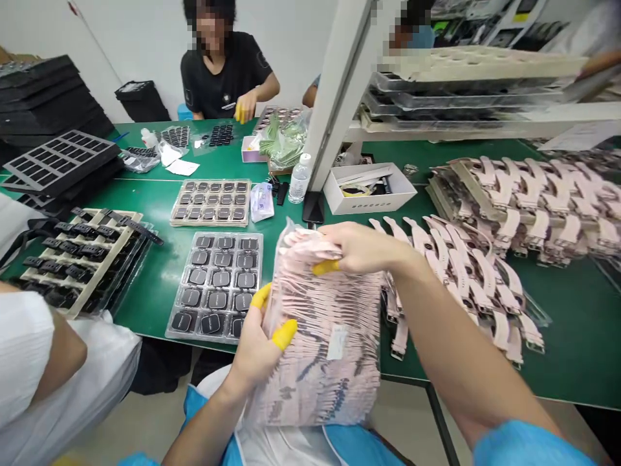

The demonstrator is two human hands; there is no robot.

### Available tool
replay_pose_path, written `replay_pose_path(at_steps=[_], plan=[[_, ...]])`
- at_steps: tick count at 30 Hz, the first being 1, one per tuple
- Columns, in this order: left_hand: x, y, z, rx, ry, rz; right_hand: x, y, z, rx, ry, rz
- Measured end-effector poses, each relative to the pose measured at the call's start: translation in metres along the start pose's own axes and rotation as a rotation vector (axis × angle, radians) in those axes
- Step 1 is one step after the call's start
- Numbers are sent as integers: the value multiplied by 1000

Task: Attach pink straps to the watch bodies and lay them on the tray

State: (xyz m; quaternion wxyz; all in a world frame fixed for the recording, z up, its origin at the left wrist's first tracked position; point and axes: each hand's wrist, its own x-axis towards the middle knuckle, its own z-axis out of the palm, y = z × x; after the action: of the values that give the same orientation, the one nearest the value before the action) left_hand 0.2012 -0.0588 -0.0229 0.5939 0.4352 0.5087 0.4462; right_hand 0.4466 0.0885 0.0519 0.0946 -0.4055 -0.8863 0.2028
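Observation:
A transparent plastic bag (pixel 334 388) packed with rows of pink watch straps rests upright on my lap, against the table edge. A small white label (pixel 337 342) is on its front. My left hand (pixel 259 343), with yellow finger cots on thumb and finger, grips the bag's left side. At the bag's top, my right hand (pixel 361 249) is closed on a bunch of pink watch straps (pixel 310 249); its lower fingers are partly hidden. To the right of the bag lie pink-strapped watches (pixel 456 265) in a tray. On the left is a transparent tray of square black watch faces (pixel 217 299).
Another tray of watch faces (pixel 211 200) lies behind. A white box (pixel 369 188), phone (pixel 313 208) and bottle (pixel 299 178) stand near a white post (pixel 339 84). Black-strapped watches (pixel 82 252) sit left, beside a person's white sleeve (pixel 29 356). A co-worker (pixel 226 71) sits opposite.

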Motion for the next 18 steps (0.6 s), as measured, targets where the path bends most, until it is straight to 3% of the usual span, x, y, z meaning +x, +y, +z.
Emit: replay_pose_path(at_steps=[4, 7, 14, 18], plan=[[8, -19, -7, 94, 91, -35, 21, 17, 35, 117, -27, -6], [12, -20, -9, 116, 125, -67, 34, 34, 48, 221, -11, 16], [37, -1, -3, 247, -163, -59, 58, 84, 38, 440, -32, 187], [50, -10, -3, 447, -159, 3, 77, 96, 49, 304, 29, 293]])
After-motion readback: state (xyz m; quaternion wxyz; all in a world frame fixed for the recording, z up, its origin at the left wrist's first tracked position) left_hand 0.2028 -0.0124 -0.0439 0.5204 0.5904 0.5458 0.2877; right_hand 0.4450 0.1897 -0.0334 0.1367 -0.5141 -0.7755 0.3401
